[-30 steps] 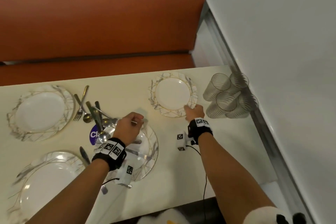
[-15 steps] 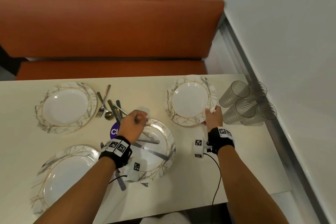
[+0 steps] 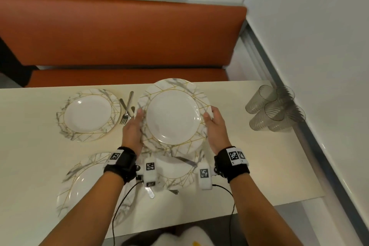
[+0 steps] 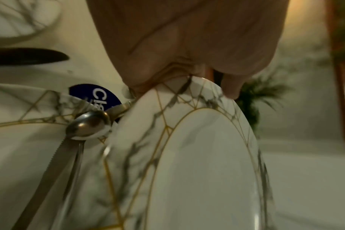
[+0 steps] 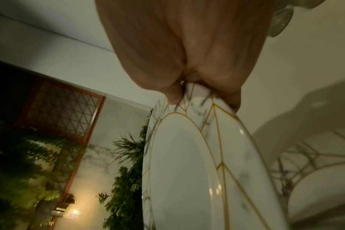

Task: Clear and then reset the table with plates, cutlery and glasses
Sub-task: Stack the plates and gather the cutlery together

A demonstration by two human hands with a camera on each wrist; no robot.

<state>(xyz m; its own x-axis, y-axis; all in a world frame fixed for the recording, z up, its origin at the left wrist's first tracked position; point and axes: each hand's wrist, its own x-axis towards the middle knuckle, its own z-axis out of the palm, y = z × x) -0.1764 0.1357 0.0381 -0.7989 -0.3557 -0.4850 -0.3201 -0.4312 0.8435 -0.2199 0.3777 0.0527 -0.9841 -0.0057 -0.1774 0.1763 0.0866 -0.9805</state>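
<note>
While hands (image 3: 171,126) lift plate (image 3: 173,114) | left wrist shows spoon (image 4: 88,125)

Raised plate (image 3: 173,114): white centre, rim of grey marble veining crossed by gold lines. Far-left plate (image 3: 88,115): same pattern. Surface (image 3: 249,158): pale cream. Bench seat (image 3: 119,32): orange-brown. Glasses (image 3: 273,109): clear, faintly grey. Sticker (image 4: 100,96): dark blue, white lettering. Wristbands (image 3: 232,163): black.
</note>
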